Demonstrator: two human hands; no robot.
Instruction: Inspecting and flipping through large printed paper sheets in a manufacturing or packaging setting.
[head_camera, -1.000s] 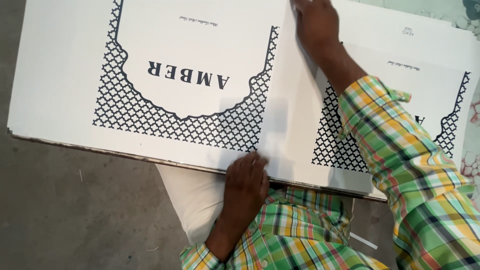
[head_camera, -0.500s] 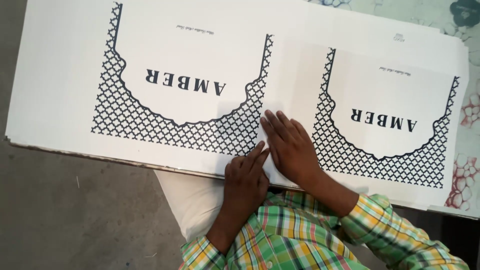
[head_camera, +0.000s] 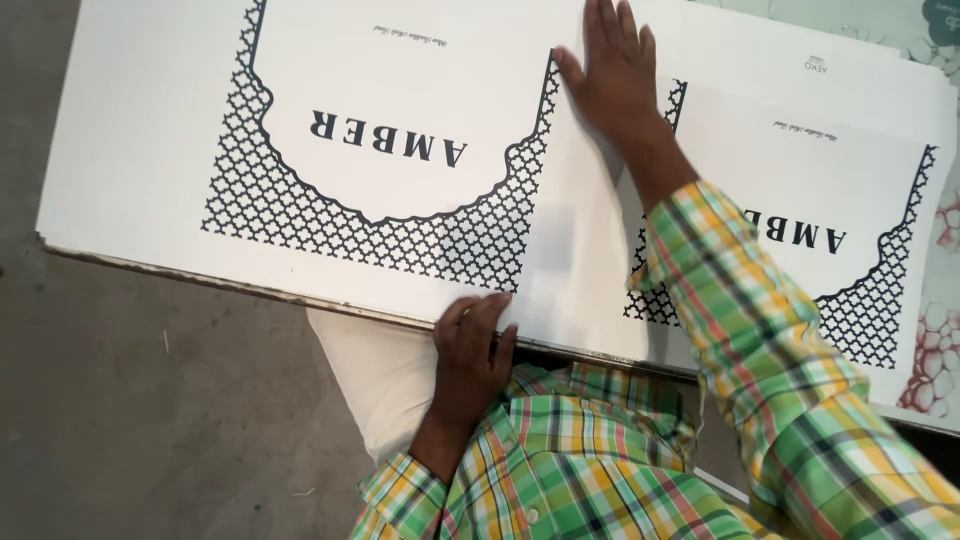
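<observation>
Fingers spread, my right hand (head_camera: 615, 75) flattens the printed white sheet (head_camera: 400, 170) while my left hand (head_camera: 472, 345), fingers together, pins its near edge.

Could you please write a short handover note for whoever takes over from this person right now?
Left hand: open, fingers over the near edge of the stack of white printed cardboard sheets.
Right hand: open, palm flat on the top sheet near its far edge, between the two black lattice panels.
The stack lies on the grey concrete floor, over a white cushion.
Done: top sheet lies flat.
Left: nothing lifted or folded yet.
</observation>
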